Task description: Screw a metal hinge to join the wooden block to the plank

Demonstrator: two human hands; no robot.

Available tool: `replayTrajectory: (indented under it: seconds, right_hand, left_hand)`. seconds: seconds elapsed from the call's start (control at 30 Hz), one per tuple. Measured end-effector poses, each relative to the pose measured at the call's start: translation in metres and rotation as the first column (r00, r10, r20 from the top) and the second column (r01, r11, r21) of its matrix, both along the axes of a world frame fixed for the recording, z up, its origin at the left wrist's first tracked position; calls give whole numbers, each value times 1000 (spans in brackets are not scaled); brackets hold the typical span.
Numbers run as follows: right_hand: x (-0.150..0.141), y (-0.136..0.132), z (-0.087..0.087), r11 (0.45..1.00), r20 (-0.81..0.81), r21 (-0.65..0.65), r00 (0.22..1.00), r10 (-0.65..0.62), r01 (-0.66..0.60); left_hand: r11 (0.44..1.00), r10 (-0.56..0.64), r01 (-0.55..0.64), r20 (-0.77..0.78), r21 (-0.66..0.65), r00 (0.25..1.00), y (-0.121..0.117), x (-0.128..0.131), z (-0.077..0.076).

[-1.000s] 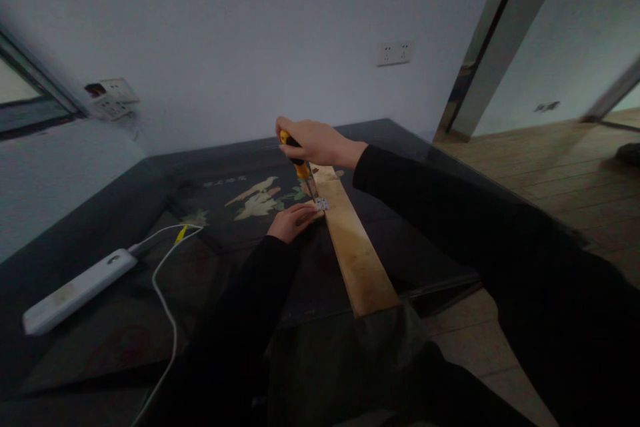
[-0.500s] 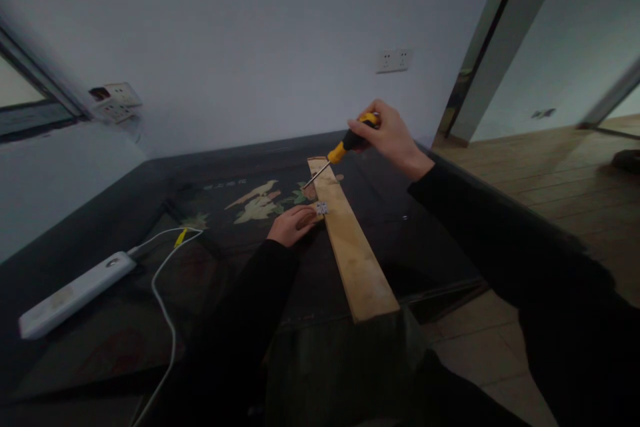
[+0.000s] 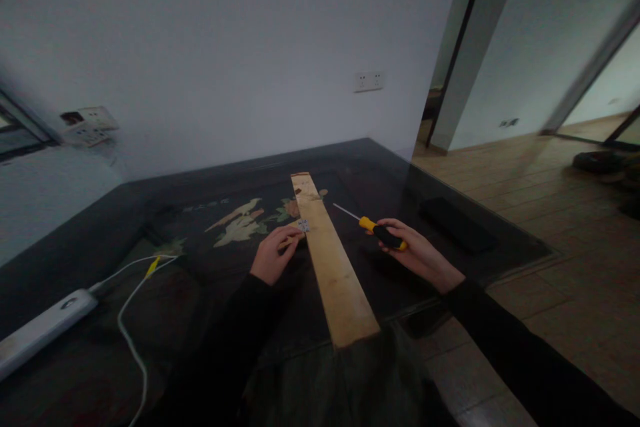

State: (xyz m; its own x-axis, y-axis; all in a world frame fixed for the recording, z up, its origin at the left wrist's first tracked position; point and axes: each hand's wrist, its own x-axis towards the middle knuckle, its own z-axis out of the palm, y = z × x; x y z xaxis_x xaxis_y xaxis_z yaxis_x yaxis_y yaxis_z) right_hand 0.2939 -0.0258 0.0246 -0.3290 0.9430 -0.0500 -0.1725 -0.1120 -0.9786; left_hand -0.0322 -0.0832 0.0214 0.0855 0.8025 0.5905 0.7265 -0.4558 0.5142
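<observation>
A long pale wooden board (image 3: pixel 337 273) lies lengthwise on the dark table, its near end overhanging the front edge. At the board's left edge sits a small silvery metal plate with holes (image 3: pixel 303 225). My left hand (image 3: pixel 275 252) is closed in a pinch at this plate, fingertips touching it; a sliver of wood-coloured material shows beside the plate, partly hidden by the fingers. Right of the board, my right hand (image 3: pixel 413 250) grips a yellow-and-black screwdriver (image 3: pixel 383 232). Its thin metal shaft points up and left, with the tip apart from the board and the plate.
The dark table (image 3: pixel 240 333) has a bird-and-flower picture (image 3: pixel 237 223) on its top. A white power strip (image 3: pixel 45 327) with a white cable (image 3: pixel 131 340) lies at the left. A dark flat object (image 3: pixel 457 223) is at the right. Behind stands a wall with a socket (image 3: pixel 369 81).
My right hand has lowered the screwdriver from above the board to its right side, and the shaft now points up-left. My left hand stays at the metal plate. The view has shifted right.
</observation>
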Motion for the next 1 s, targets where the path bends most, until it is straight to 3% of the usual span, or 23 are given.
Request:
replayTrajectory:
  seconds: [0.13,0.3,0.63,1.0]
  right_hand:
    - [9,21,-8,953,249,278,948,-196,124]
    - [32,44,-26,802,469,590,771,-431,90]
    - [33,52,-40,713,577,701,612,-541,-30]
    - [41,61,-47,689,610,723,515,-602,-52]
  left_hand:
    - [998,-36,39,50,-52,998,-19,19,-6]
    - [1000,-26,26,-20,5,999,-23,26,-15]
    - [999,-32,33,22,-40,999,-19,28,-18]
    - [996,-39,44,59,-77,998,-19,29,-18]
